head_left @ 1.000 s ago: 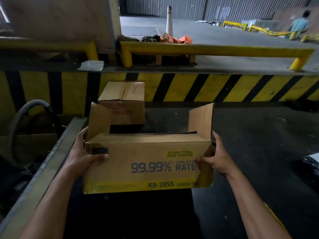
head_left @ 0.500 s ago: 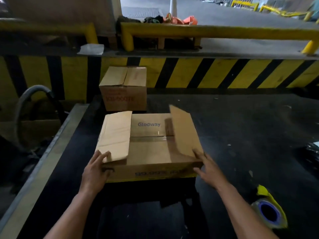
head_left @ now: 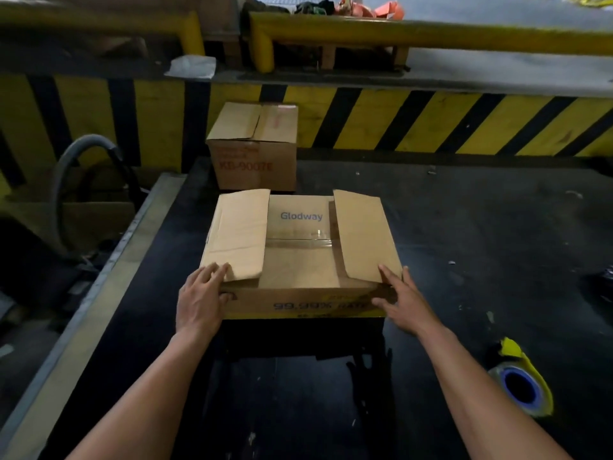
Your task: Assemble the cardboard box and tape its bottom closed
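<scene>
A brown cardboard box (head_left: 300, 273) printed "Glodway" lies upside down on the dark work surface (head_left: 464, 247), its side print "99.99%" facing me. Two short flaps are folded flat over the long ones, and a strip of clear tape shows across the middle seam. My left hand (head_left: 200, 300) presses the near left corner, fingers on the left flap and thumb on the side. On the near right corner rests my right hand (head_left: 403, 302), fingers spread on the right flap's edge. A tape roll (head_left: 520, 390) with a blue core and a yellow dispenser lies at the lower right.
A second closed cardboard box (head_left: 255, 147) stands just behind the first. A yellow and black striped wall (head_left: 431, 121) runs across the back, with yellow rails above. A grey hose (head_left: 66, 167) curves at the left, beyond the surface's metal edge (head_left: 109, 270).
The box was held up with flaps raised, then turned over and set down. The right flap, half up half a second ago, now lies flat, and both hands have moved onto the near corners.
</scene>
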